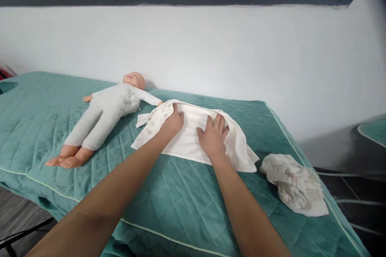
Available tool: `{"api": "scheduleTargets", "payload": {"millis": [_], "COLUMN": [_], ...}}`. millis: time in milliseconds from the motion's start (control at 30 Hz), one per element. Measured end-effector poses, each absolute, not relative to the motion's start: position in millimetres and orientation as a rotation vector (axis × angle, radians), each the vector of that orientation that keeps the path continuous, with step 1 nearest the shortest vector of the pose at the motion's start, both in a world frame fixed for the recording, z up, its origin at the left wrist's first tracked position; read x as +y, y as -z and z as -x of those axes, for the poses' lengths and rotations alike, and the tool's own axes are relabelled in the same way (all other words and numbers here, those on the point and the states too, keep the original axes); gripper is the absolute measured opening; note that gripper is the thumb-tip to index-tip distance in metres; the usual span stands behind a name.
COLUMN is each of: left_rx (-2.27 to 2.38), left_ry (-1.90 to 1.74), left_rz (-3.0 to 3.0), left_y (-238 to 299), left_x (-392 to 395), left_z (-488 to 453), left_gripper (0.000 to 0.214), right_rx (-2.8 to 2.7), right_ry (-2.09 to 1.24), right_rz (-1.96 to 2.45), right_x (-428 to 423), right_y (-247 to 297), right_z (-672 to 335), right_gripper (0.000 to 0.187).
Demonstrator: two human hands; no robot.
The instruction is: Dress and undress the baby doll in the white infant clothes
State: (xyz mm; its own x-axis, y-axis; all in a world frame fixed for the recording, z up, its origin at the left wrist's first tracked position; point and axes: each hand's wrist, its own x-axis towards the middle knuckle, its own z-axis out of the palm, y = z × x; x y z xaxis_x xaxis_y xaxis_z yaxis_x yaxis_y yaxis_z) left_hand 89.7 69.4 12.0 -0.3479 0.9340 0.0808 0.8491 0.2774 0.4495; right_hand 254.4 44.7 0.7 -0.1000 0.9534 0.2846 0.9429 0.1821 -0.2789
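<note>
Head view: looks forward and down along two bare forearms.
Plain white painted wall: runs behind everything, with a dark band above it.
Teal quilted bed cover with pale piping: spreads over the whole bed and carries everything else.
Baby doll in a pale grey-white one-piece suit: lies on its back at the left. Its head is near the wall, its bare feet point toward the near edge, and one arm stretches toward the garment.
White ribbed cloth garment with a small-printed layer at its left edge: lies spread flat in the middle of the bed, just right of the doll, with both hands on it.
Crumpled white printed cloth: sits near the bed's right edge, apart from the garment.
Right hand: rests palm down on the garment's right half, fingers spread wide and flat.
Left hand: rests where printed and plain fabric meet, fingers curled close. Whether they pinch the fabric cannot be told.
</note>
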Motion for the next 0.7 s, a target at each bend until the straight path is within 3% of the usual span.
{"api": "scheduleTargets", "payload": {"millis": [367,700], "left_rx": [2.339,2.361], "left_ry": [-0.541,-0.567], "left_rz": [-1.517,-1.656], "left_y": [-1,5], "left_x": [72,80], "left_z": [-96,-94], "left_gripper": [0.076,0.065], "right_rx": [-2.031,-2.104], "right_ry": [-0.002,0.002], "right_rz": [1.814,1.687], "right_x": [55,48], "right_y": [-4,-4], "right_z": [-268,-264], "right_gripper": [0.051,0.044]}}
